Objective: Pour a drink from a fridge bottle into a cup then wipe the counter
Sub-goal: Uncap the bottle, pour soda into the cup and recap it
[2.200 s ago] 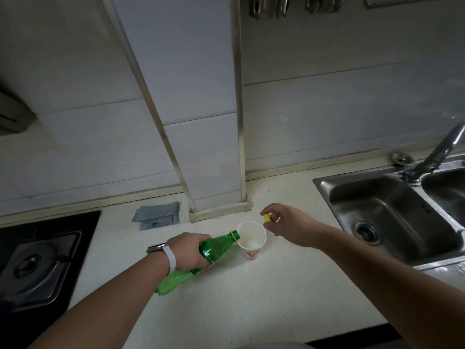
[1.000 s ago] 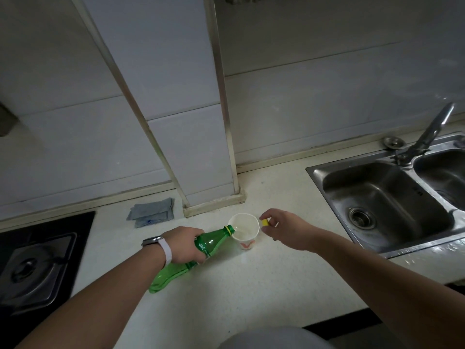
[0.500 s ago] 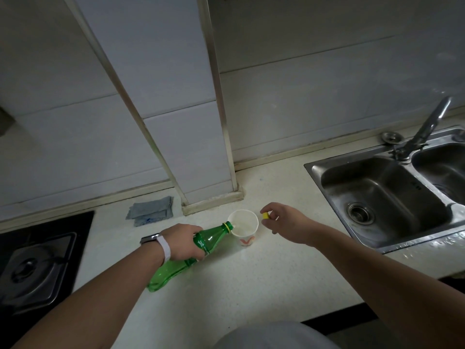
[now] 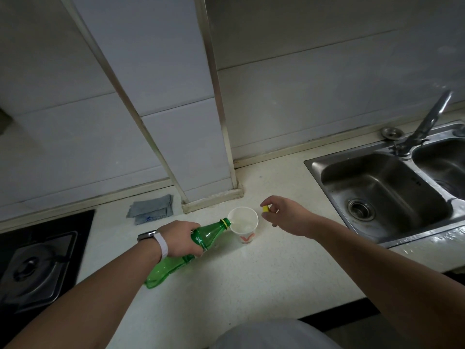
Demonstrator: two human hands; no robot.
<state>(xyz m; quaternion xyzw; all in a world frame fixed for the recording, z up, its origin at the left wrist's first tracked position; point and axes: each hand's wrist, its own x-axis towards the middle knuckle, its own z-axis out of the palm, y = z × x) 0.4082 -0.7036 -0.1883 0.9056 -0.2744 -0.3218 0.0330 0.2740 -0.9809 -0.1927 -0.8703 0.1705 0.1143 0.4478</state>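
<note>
My left hand (image 4: 180, 238) grips a green plastic bottle (image 4: 208, 235) around its middle. The bottle is tipped almost flat, its open neck resting at the left rim of a white paper cup (image 4: 243, 224) with a red mark. Pale liquid shows inside the cup. The cup stands on the cream counter (image 4: 251, 280). Just right of the cup, my right hand (image 4: 284, 214) pinches the small yellow bottle cap (image 4: 265, 209) between thumb and fingers. A folded grey cloth (image 4: 153, 209) lies on the counter near the wall, left of the cup.
A steel double sink (image 4: 387, 195) with a tap (image 4: 425, 124) fills the right side. A black gas hob (image 4: 37, 263) sits at the left. A tiled pillar (image 4: 201, 157) rises from the counter just behind the cup.
The bottle stays tipped at the cup's rim and liquid now shows in the cup. My right hand with the cap has drifted slightly away from the cup.
</note>
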